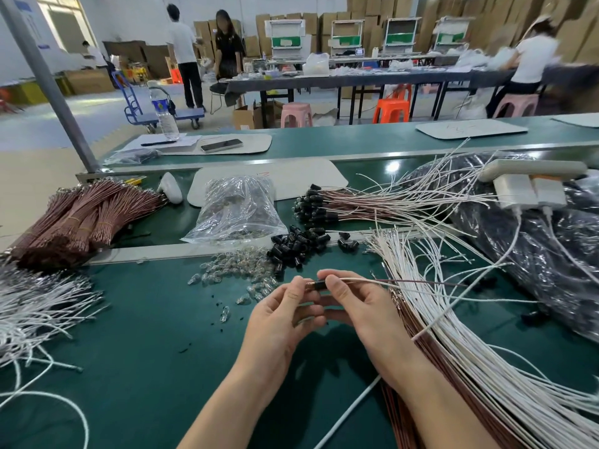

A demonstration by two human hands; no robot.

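From my remote seat I see both hands held together above the green desk (146,335), a little below the middle of the view. Between them sits the black socket (317,284), a short dark cylinder lying level, with a copper-coloured tip showing at its 9 o'clock end. A wire pair (389,280), one white and one brown, leaves its other end and runs out toward 3 o'clock, over the loose wires there. My left hand (285,314) pinches the copper tip between thumb and forefinger, its other fingers curled under; the socket lies at this hand's 1 o'clock, at the fingertips. My right hand (353,306) pinches the socket's 3 o'clock end, where the wires enter, with thumb and forefinger, so the socket sits at its 11 o'clock. The socket is clear of the desk, carried by the fingertips alone. At 12 o'clock from the hands lies a heap of black sockets (293,244), and at 10 o'clock a scatter of small glass bulbs (240,270). A thick sheaf of white wires (453,335) fans across the desk at 4 o'clock, just beside my right wrist.
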